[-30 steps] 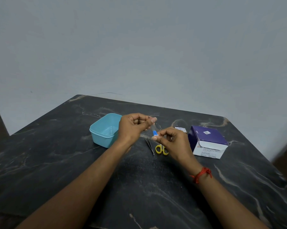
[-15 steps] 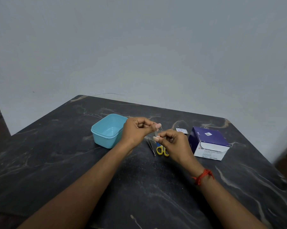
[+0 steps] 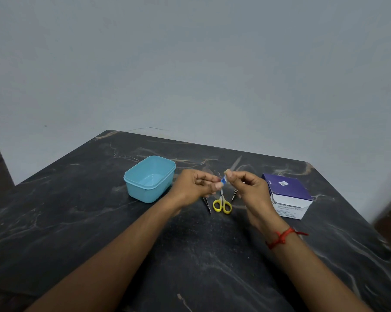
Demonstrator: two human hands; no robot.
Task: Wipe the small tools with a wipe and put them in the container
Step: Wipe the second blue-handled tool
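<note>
A: Whereabouts of the wipe sachet (image 3: 223, 180)?

B: Up in the air, just above the yellow scissors (image 3: 222, 204). Pinched from both sides: left hand (image 3: 195, 188) with fingertips clamped on one edge, right hand (image 3: 246, 185) with thumb and forefinger clamped on the other. Too small to tell whether torn open yet.

A: Risks from here?

B: Probably tearing unevenly, or slipping out of so slight a pinch and dropping among the tools below. Could also rip the wipe along with the packet.

A: And further out?

B: Tweezers (image 3: 207, 204) left of the scissors, a thin metal tool (image 3: 234, 194) right of them, all flat on the dark table (image 3: 77, 221). Blue container (image 3: 149, 179) off to the left, open, seemingly nothing inside. Purple box (image 3: 288, 194) near the right wrist, easily nudged by a careless swing.
</note>
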